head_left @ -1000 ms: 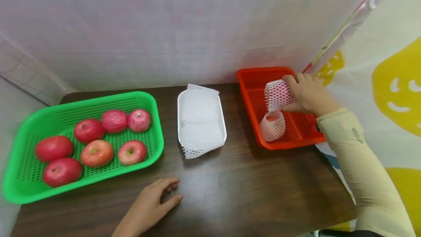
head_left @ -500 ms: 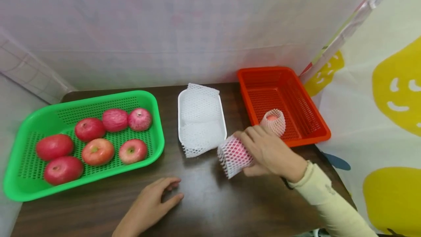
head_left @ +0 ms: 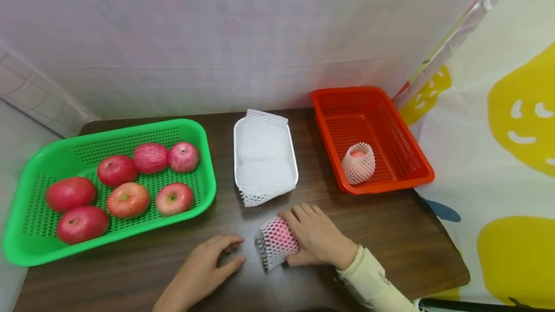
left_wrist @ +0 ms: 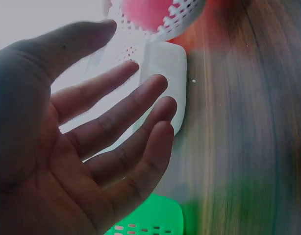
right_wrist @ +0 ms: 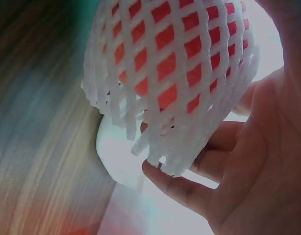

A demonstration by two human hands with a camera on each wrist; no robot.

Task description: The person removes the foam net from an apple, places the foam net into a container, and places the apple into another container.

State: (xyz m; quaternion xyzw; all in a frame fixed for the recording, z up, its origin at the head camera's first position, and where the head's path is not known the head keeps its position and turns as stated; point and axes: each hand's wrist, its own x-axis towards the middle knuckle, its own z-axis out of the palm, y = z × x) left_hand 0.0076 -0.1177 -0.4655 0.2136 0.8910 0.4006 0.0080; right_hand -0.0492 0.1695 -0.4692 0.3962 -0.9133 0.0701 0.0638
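My right hand (head_left: pixel 318 237) grips a red fruit in a white foam net sleeve (head_left: pixel 277 242), low over the front middle of the table. In the right wrist view, red shows through the mesh of the netted fruit (right_wrist: pixel 175 63), and the fingers curl round its far side. The sleeve's loose end points left. Close to that end, my left hand (head_left: pixel 208 266) holds nothing. In the left wrist view, the left hand's fingers (left_wrist: pixel 111 122) are spread and slightly bent, with the netted fruit (left_wrist: pixel 150 14) beyond the thumb.
A green basket (head_left: pixel 143 232) on the left holds several red fruits. White foam nets (head_left: pixel 265 150) lie in a white tray (head_left: pixel 296 158) at centre, overhanging its front. In the red basket (head_left: pixel 390 188) at right sits another netted fruit (head_left: pixel 359 165). A curtain stands behind.
My right hand has lifted the netted fruit out of the red basket and brought it left and nearer, close to my left hand. The left hand has barely moved.
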